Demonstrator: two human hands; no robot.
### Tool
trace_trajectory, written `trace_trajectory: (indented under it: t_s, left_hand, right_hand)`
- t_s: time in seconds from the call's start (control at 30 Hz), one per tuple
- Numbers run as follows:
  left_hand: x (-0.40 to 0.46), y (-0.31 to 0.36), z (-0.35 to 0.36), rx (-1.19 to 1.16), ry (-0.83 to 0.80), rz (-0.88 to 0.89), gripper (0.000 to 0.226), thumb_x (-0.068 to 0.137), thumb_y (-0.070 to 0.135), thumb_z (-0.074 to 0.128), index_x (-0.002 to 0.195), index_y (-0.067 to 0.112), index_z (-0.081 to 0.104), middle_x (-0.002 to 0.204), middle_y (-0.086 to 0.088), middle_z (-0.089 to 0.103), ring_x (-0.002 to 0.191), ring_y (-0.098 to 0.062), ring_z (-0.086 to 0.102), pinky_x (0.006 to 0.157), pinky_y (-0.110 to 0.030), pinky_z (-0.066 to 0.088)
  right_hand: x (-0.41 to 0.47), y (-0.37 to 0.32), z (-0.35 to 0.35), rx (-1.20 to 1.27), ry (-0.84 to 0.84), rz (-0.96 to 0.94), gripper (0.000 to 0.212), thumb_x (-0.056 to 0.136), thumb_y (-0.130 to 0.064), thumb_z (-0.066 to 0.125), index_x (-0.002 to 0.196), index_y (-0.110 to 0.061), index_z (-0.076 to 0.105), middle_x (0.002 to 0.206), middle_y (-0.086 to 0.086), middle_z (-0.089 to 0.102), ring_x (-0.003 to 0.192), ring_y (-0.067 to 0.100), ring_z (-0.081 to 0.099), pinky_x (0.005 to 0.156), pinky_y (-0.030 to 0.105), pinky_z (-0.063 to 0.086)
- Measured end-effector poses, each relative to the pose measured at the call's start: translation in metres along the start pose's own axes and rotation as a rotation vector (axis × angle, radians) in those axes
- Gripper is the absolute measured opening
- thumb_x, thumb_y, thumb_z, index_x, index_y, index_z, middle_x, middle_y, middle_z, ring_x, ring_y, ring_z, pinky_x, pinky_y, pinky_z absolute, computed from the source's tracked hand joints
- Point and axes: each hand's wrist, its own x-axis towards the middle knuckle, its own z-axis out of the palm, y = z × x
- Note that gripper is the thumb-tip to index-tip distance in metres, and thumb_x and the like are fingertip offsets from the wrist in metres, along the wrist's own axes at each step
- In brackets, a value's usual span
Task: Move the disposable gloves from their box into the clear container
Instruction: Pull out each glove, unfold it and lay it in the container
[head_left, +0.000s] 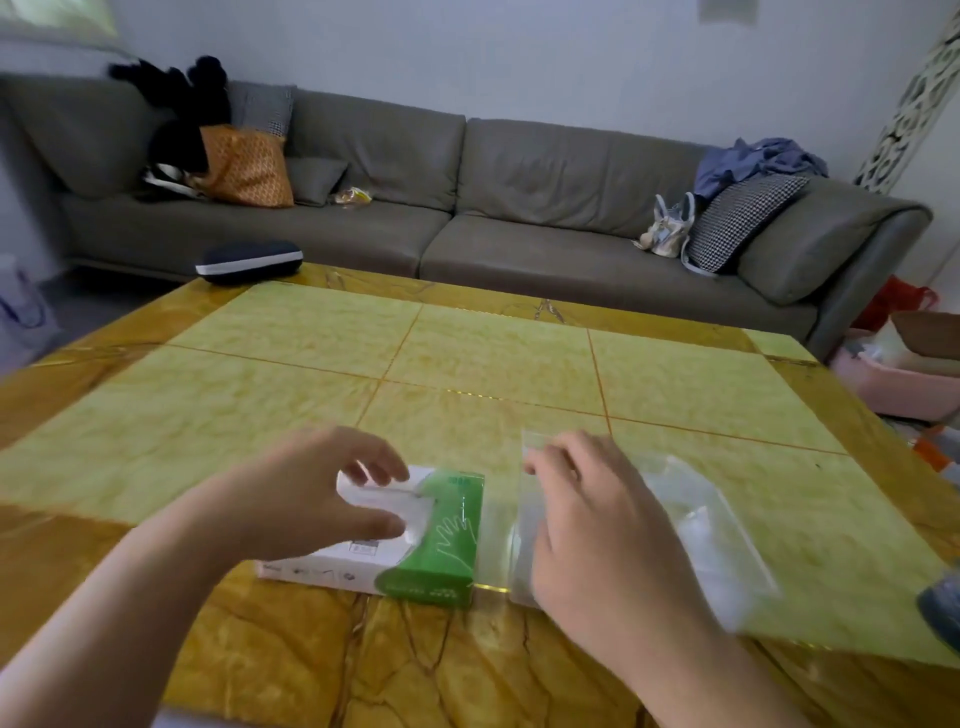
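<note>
A white and green glove box (447, 545) lies flat near the front of the yellow table (467, 364). My left hand (311, 499) hovers over its white end, fingers and thumb curved around the top opening where thin clear glove film (410, 519) shows. Whether the fingers pinch the film I cannot tell. To the right lies a clear plastic zip bag (701, 525), the clear container. My right hand (597, 525) rests on its left part, fingers bent down at its open edge, pressing it to the table.
A dark glasses case (249, 262) sits at the table's far left corner. A grey sofa (519, 218) with cushions and bags stands behind. A dark object (943, 610) pokes in at the right edge. A pink basin (893, 379) stands on the floor to the right.
</note>
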Motion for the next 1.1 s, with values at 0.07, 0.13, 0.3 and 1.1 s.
trace_trajectory:
  t_s: [0.07,0.13,0.3,1.1]
  left_hand:
    - [0.0,-0.006,0.004,0.04,-0.003,-0.031,0.023,0.083,0.051,0.08,0.104,0.045,0.072,0.101,0.028,0.068,0.095,0.01,0.061,0.086,-0.017,0.051]
    - [0.005,-0.003,0.01,0.005,0.107,-0.041,0.006,0.09,0.043,0.075,0.096,0.042,0.076,0.092,0.027,0.071,0.091,0.007,0.065,0.079,-0.016,0.052]
    - [0.009,0.001,0.016,-0.14,0.21,-0.039,0.024,0.096,0.023,0.063,0.076,0.032,0.074,0.062,0.026,0.065,0.051,0.0,0.054,0.048,-0.013,0.036]
    - [-0.005,0.078,0.032,-1.177,0.098,0.194,0.045,0.107,0.024,0.045,0.1,-0.015,0.067,0.097,-0.023,0.075,0.088,-0.042,0.07,0.081,-0.045,0.058]
  right_hand:
    - [-0.004,-0.024,0.01,0.064,-0.08,-0.178,0.046,0.08,0.003,0.053,0.123,-0.011,0.061,0.117,0.0,0.054,0.11,0.02,0.049,0.096,0.035,0.052]
    - [-0.007,-0.043,0.026,0.095,-0.202,-0.275,0.049,0.082,0.0,0.055,0.13,-0.009,0.058,0.126,0.003,0.051,0.119,0.023,0.046,0.103,0.038,0.049]
    - [-0.005,-0.059,0.052,0.058,-0.339,-0.285,0.066,0.082,-0.008,0.064,0.144,-0.01,0.042,0.138,0.006,0.039,0.127,0.027,0.038,0.11,0.036,0.041]
    - [0.011,0.004,-0.024,1.27,0.08,0.394,0.035,0.094,-0.047,0.072,0.09,-0.013,0.074,0.088,0.01,0.076,0.086,0.028,0.073,0.077,0.032,0.054]
